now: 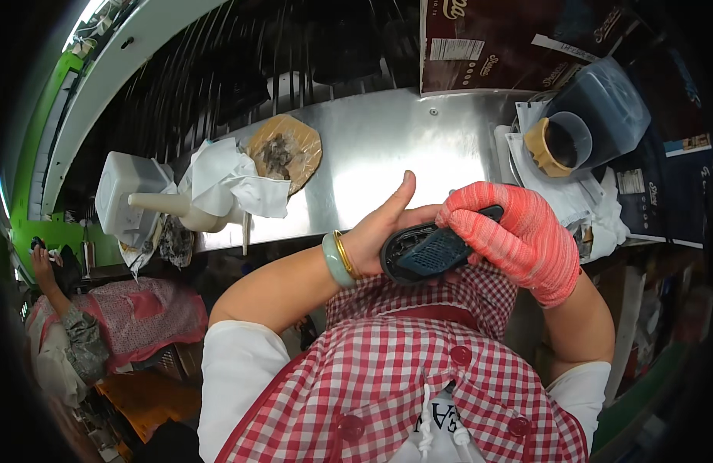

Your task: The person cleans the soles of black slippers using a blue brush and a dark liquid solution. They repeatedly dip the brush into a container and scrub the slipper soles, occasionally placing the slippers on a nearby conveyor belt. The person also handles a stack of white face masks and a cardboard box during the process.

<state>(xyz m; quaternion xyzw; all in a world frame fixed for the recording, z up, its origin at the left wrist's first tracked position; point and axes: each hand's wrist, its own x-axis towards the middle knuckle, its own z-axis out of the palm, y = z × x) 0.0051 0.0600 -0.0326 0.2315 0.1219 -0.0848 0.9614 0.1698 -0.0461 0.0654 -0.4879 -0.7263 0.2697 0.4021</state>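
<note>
A dark shoe sole (pixel 432 259) with a bluish grid-patterned face is held at a tilt before my apron, between both hands. My bare left hand (pixel 378 235) supports its rounded near-left end against the palm. The left thumb points up, away from the sole, and the other fingers are mostly hidden behind it. My right hand (pixel 518 238), in a red-pink knit glove, is closed over the sole's upper right end, with fingers bent across the edge. A jade-coloured bangle (pixel 337 262) and a gold one circle my left wrist.
Beyond my hands lies a shiny metal bench (pixel 387 139). On its left are a brown round plate (pixel 301 158) with dark residue, white cloth (pixel 252 189) and a whitish container (pixel 129 185). At right stands a clear plastic tub (pixel 611 108). Another person's arm (pixel 52 278) shows far left.
</note>
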